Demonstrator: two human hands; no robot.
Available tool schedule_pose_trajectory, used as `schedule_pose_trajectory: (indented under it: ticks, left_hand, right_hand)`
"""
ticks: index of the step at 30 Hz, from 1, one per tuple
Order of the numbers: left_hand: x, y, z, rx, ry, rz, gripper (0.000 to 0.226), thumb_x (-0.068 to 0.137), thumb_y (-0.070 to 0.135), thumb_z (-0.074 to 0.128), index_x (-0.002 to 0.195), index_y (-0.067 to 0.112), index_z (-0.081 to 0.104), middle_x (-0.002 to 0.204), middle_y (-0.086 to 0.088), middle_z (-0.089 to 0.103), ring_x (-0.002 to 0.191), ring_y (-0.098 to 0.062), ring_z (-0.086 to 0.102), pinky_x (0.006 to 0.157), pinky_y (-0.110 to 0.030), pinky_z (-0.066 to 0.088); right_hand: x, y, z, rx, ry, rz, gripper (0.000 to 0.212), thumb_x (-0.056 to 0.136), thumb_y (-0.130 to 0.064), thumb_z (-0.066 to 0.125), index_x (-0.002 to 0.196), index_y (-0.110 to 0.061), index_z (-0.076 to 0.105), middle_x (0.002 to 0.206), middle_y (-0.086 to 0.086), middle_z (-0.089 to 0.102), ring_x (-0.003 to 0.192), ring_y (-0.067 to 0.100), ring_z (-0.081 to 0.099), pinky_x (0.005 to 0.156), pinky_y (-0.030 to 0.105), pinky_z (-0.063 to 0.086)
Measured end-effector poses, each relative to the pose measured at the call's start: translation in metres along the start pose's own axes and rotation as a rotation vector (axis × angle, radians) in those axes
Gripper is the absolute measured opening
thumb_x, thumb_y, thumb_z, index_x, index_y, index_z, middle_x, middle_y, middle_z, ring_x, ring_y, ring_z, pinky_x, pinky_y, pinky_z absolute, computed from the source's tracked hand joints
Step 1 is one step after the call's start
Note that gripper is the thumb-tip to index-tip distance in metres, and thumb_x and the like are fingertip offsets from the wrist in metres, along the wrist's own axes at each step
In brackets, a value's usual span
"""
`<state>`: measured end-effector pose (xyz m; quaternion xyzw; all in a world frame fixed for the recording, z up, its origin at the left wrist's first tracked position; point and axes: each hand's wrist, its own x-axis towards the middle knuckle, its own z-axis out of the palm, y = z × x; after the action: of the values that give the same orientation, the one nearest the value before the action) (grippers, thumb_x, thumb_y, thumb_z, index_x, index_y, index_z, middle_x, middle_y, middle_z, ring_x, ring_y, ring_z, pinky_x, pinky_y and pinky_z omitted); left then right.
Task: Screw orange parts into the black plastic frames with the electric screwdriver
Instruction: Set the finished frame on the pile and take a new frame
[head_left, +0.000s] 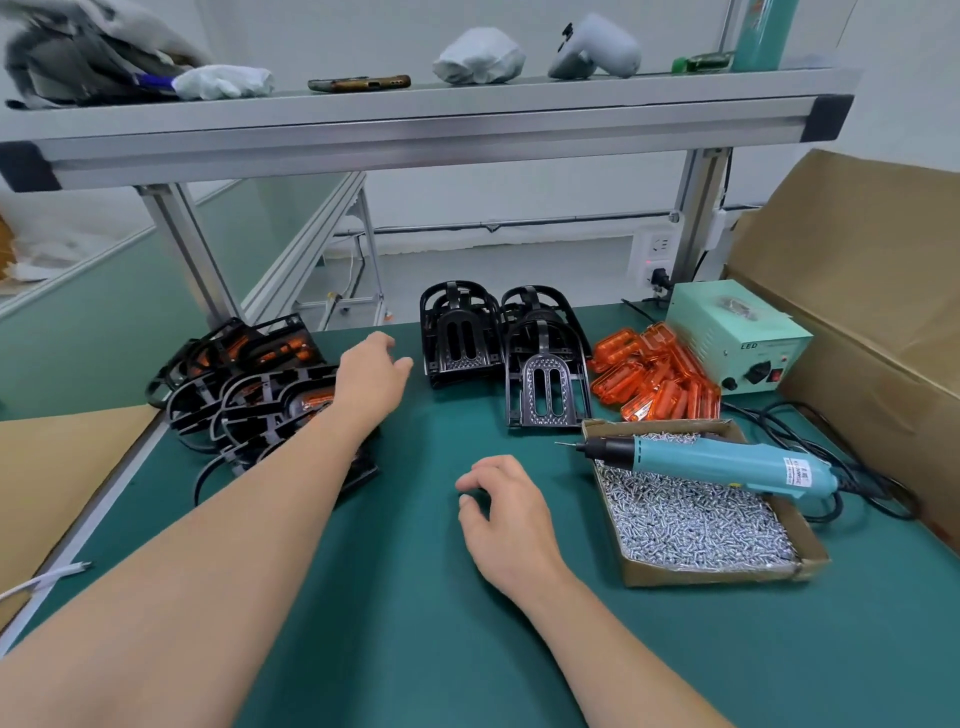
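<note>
Both hands empty over green mat (415, 597).
L hand (371, 371) relaxed, near black frames (498, 343); R hand (506, 512) loosely curled, grasping nothing; electric screwdriver (711, 460) lies across screw box (701, 577).

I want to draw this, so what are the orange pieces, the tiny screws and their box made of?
The orange pieces look like glossy, see-through plastic: light glows through them. The screws look like bare metal, silvery and glinting. The box looks like plain brown cardboard, dull, with bent edges.
</note>
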<state>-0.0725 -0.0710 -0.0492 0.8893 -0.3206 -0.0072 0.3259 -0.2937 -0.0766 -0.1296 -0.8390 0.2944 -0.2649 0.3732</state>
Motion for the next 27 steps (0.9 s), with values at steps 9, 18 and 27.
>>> schedule_pose_trajectory:
  ticks: [9,18,27]
  left_hand:
    - [0.028,0.008,0.036,-0.191,-0.076,-0.109,0.021,0.09,0.018,0.065,0.07,0.018,0.059,0.081,-0.016,0.073,0.082,-0.031,0.072,0.083,-0.043,0.059]
    - [0.028,0.008,0.044,-0.4,0.007,-0.23,0.009,0.093,0.003,0.058,0.099,0.009,0.06,0.082,0.004,0.06,0.045,-0.005,0.065,0.053,-0.018,0.05]
    - [0.007,0.006,0.035,-0.38,0.091,-0.238,0.016,0.097,0.006,0.051,0.109,0.005,0.062,0.109,0.001,0.058,0.048,0.001,0.063,0.044,-0.015,0.041]
  right_hand:
    - [0.0,0.002,0.002,0.018,0.003,0.003,0.013,0.093,-0.016,0.055,0.097,-0.022,0.066,0.107,-0.017,0.051,0.103,0.002,0.053,0.094,0.028,0.047]
    - [0.0,0.0,-0.001,0.026,-0.015,0.013,0.013,0.093,-0.017,0.055,0.099,-0.021,0.067,0.109,-0.016,0.051,0.105,0.004,0.053,0.096,0.029,0.046]
    - [0.0,-0.003,-0.003,0.047,-0.013,0.035,0.014,0.092,-0.014,0.056,0.099,-0.02,0.067,0.107,-0.014,0.053,0.101,0.005,0.055,0.095,0.028,0.047]
